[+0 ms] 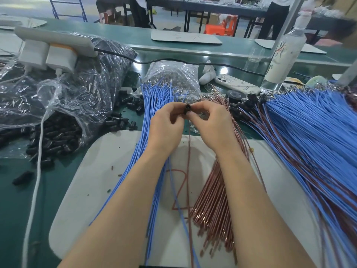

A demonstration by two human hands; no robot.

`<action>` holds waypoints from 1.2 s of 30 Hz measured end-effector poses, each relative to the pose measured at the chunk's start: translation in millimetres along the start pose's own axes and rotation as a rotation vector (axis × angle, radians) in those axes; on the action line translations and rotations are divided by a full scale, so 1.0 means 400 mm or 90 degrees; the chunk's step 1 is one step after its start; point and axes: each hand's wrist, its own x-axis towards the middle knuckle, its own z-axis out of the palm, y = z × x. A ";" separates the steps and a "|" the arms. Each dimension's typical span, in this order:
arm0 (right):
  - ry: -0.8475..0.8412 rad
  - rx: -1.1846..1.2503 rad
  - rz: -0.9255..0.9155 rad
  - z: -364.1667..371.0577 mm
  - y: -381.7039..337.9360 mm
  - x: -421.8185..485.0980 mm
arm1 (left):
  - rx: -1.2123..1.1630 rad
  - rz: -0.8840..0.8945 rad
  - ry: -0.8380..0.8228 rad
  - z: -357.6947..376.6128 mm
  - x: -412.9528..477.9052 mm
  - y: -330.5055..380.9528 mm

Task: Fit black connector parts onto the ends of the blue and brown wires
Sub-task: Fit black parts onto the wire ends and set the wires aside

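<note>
Head view, looking down over a green table [11, 190].

Surroundings: at the left edge we note a clear plastic bag [58, 117] spilling black parts, with loose black parts [125, 115] scattered beside it. A power strip [54, 45] with white chargers rests on a darker bag behind, and a white cable [36, 171] runs from it toward the near edge. Toward the far edge are a second clear bag [172, 74], a phone [235, 85] and a spray bottle [284, 53]. The right edge carries a large heap of blue and brown wires [309, 132] that already have black ends.

Work area: a pale board [96, 171] holds the blue wires [152, 105] fanned on its left and the brown wires [212, 200] on its right. Both forearms cross the board and cover much of these bundles.

Task thing: the black connector part [187, 108] is raised above the board's far edge, between the two hands. Left hand [166, 128]: fingers [173, 109] curled, pinching the part from its left. Right hand [210, 126]: fingers [201, 108] curled, tips closed at the part's right side on a single brown wire [189, 161], which drops straight down to the board.
</note>
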 end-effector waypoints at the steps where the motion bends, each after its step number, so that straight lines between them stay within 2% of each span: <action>1: 0.001 -0.004 -0.002 0.000 0.000 0.000 | -0.008 0.001 -0.001 0.001 -0.001 0.003; 5: 0.038 0.005 -0.001 0.003 0.004 0.002 | 0.007 -0.015 -0.007 0.003 -0.003 0.005; 8: 0.062 0.041 0.024 0.000 0.006 0.005 | 0.133 -0.001 -0.023 0.001 -0.004 -0.005; 10: 0.060 0.059 0.035 0.001 0.005 0.007 | 0.163 0.015 -0.023 -0.001 -0.005 -0.006; 24: 0.020 0.085 0.044 0.002 0.001 0.004 | 0.112 -0.013 0.000 0.003 -0.010 0.013; 36: 0.051 0.111 0.037 0.006 0.014 0.010 | 0.142 -0.040 0.008 0.007 -0.017 0.010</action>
